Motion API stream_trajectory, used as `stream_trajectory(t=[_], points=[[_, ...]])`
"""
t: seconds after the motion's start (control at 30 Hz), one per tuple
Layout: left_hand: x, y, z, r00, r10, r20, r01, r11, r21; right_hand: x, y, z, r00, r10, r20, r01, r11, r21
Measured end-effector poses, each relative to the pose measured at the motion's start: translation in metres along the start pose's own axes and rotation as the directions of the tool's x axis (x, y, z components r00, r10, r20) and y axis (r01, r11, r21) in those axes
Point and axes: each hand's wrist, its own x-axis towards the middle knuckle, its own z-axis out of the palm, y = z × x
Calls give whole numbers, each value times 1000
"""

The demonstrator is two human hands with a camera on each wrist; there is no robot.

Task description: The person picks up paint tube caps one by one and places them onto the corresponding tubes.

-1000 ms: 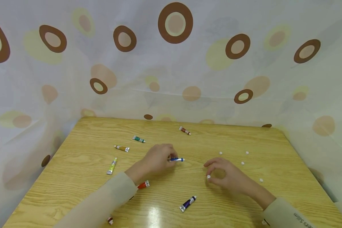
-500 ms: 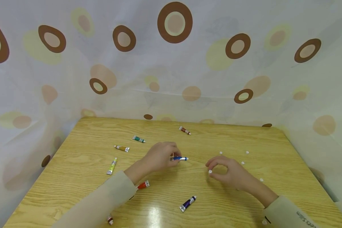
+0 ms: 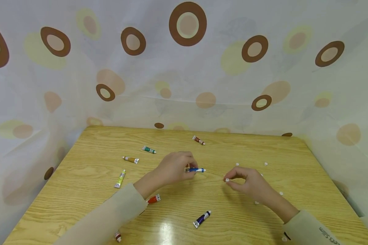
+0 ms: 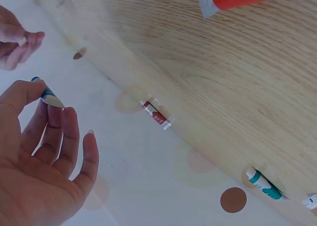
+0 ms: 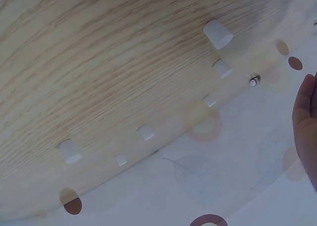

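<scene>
Between thumb and fingertips, my left hand point(image 3: 173, 168) pinches a small blue paint tube point(image 3: 198, 170), its nozzle end aimed to the right. The left wrist view shows the same tube point(image 4: 48, 94) at the thumb and first fingers, with the other fingers spread. My right hand point(image 3: 251, 185) holds a tiny white cap point(image 3: 227, 180) in a thumb-and-finger pinch, a short gap to the right of the tube. Both hands are above the wooden table point(image 3: 220, 224). In the right wrist view only part of the right hand point(image 5: 306, 122) shows, its fingertips cut off.
Several white caps, one a cap point(image 3: 265, 164) at the back, lie around the right hand. Paint tubes lie about: purple tube point(image 3: 201, 219), red tube point(image 3: 154, 199), yellow tube point(image 3: 120, 179), ochre tube point(image 3: 130, 159), green tube point(image 3: 149, 149), brown tube point(image 3: 198, 140). Patterned curtain point(image 3: 159, 64) surrounds the table.
My left hand has shifted slightly right with the blue tube. My right hand has lifted the white cap a little and brought its thumb and finger to the tube's level.
</scene>
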Motion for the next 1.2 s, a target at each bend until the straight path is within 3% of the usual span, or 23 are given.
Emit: stream_trajectory(t=[0.53,0.73,1.2], points=[[-1,5,-2,999,30,14,-30,999,-19,-1,-2,2,997,-47,-68,48,999,6],[-1,6,-2,998,47,29,-45,997,-64,2,-3,4,986,-102,-131,98,995,-37],[-1,8,-5,995,97,33,-91,983,-159,7,-12,8,953,-146,-265,127,988,-89]])
